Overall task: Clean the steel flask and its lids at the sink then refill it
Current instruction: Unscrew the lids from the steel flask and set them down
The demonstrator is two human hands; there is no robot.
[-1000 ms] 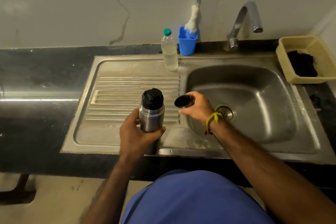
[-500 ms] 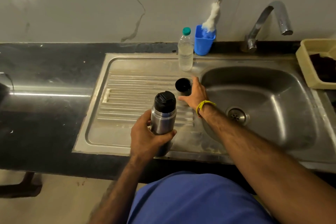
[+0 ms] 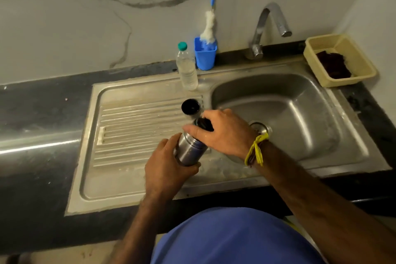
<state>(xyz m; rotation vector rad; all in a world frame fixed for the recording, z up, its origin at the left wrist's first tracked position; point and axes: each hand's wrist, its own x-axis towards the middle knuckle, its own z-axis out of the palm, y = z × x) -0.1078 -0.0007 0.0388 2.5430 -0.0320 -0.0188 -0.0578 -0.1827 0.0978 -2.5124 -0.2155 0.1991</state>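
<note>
The cup lid (image 3: 190, 106) is down now, parked mouth-up on the drainboard (image 3: 137, 126) just left of the basin (image 3: 300, 113), and your right hand (image 3: 225, 133) has let go of it and swung straight back onto the flask (image 3: 189, 150). Your fingers are curled over the black stopper (image 3: 203, 124) at the top, looks like you're about to twist it. Your left hand (image 3: 167, 169) is wrapped tight round the steel body, holding it tilted over the drainboard's near edge. One lid off, one to go, so washing hasn't started: the tap (image 3: 272, 25) is dry, and the brush (image 3: 209, 28) sits in its blue cup (image 3: 205, 58).
</note>
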